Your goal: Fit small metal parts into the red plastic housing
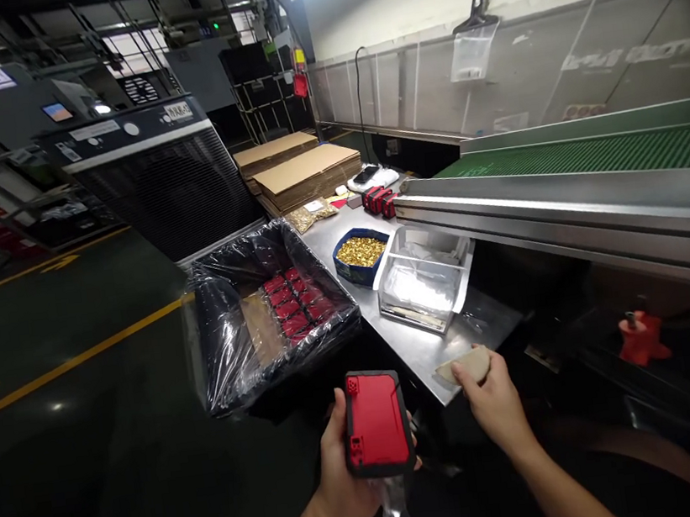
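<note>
My left hand (341, 471) grips a flat red and black plastic case (376, 422), held upright in front of me at the bottom middle. My right hand (494, 400) pinches a small beige cloth-like pad (466, 366) at the near corner of the steel table (420, 348). To the left stands a box lined with black plastic film (263, 312), holding rows of several similar red cases (293, 301).
On the table are a blue tub of small brass parts (360, 254), a clear plastic tray (424, 278), more red cases (379, 200) and bagged items. A green conveyor (611, 151) runs on the right. Stacked cardboard (301, 167) and a large machine (149, 174) stand behind.
</note>
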A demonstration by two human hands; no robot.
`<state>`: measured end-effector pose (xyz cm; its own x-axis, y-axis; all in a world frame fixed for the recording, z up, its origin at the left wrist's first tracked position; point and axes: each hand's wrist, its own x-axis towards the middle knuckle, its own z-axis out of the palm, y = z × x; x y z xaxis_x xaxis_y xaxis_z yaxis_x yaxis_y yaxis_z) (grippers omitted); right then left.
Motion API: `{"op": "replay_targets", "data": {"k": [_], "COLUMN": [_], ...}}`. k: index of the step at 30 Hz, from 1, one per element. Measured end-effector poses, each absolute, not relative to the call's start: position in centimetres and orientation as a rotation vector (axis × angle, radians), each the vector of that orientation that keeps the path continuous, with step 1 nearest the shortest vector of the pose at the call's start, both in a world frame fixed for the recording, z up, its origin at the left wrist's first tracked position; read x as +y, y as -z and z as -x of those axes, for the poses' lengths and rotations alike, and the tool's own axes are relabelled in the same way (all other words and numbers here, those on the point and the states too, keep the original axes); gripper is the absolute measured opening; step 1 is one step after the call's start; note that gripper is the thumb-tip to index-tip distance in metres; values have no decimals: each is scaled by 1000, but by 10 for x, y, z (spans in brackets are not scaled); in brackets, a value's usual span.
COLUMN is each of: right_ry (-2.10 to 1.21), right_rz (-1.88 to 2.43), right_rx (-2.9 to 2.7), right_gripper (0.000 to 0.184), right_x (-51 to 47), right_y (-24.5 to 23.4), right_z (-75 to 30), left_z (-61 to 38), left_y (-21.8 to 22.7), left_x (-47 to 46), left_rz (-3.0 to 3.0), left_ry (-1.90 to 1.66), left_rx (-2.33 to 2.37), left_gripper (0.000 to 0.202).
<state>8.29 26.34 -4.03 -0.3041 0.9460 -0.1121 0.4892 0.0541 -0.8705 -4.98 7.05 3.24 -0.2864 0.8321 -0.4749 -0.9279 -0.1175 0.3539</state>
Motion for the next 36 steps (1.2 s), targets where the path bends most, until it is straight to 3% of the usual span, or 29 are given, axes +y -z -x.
{"op": "replay_targets", "data": {"k": [6,12,15,18,20,25,33,36], "right_ry": [-1109,-1025,-1358,-1994,-2197,-2207,-2215,-2119], "right_rz": [1506,1483,1287,992,869,801,732,654], "right_rx": [-2138,-2159,-2142,-1893,-1774,-1794,-1776,-1857], "right_gripper": [63,77,58,52,48,40,32,29], "right_x": [290,280,248,211,194,189,198,201], "right_y": [57,29,-1,-35,-51,-58,-58,-59], "right_z": [-63,-52,-56,-63,-67,-74,-87,-91], "left_z": [47,44,39,34,32,33,40,47], "left_y": [-31,-26,-27,-27,-26,-20,-22,-25], "left_x": [64,57,56,57,57,57,57,55], "left_rz": [185,150,1,-115,-160,-316,-870,-880], "left_ry": [-1702,-1696,-1719,-1711,-1689,-1578,-1507,-1518], "left_rx": [685,921,1034,1053,1054,1141,1801,1727], "left_gripper": [80,66,59,53,53,61,67,64]}}
